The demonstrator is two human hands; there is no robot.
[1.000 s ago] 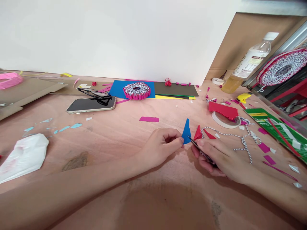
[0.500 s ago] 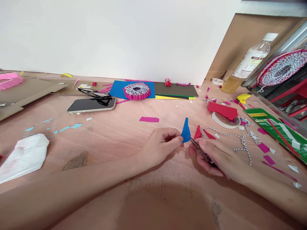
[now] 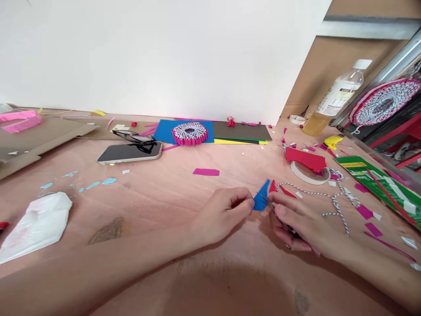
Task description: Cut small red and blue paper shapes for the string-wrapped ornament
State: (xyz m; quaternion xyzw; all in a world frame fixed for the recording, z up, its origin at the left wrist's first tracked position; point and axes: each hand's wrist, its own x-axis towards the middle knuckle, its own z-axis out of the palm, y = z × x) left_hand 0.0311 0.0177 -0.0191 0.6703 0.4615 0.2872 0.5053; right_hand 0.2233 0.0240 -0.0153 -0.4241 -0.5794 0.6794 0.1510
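Observation:
Between thumb and fingers my left hand pinches a small pointed piece of blue paper. My right hand is closed around a pair of scissors, whose blade tips lie against the blue piece. Most of the scissors' handle is hidden in the palm. Just behind my right fingers are red paper scraps and a black-and-white twisted cord. A magenta paper strip rests on the table beyond my left hand.
At the back lie a phone with glasses and a coiled paper disc on blue card. To the right are a tape roll, a bottle, a green packet and scattered scraps. A crumpled tissue lies left.
The blue piece has tilted to the right, and the scissor tips now reach further across it. The camera view has shifted slightly, so the background sits lower.

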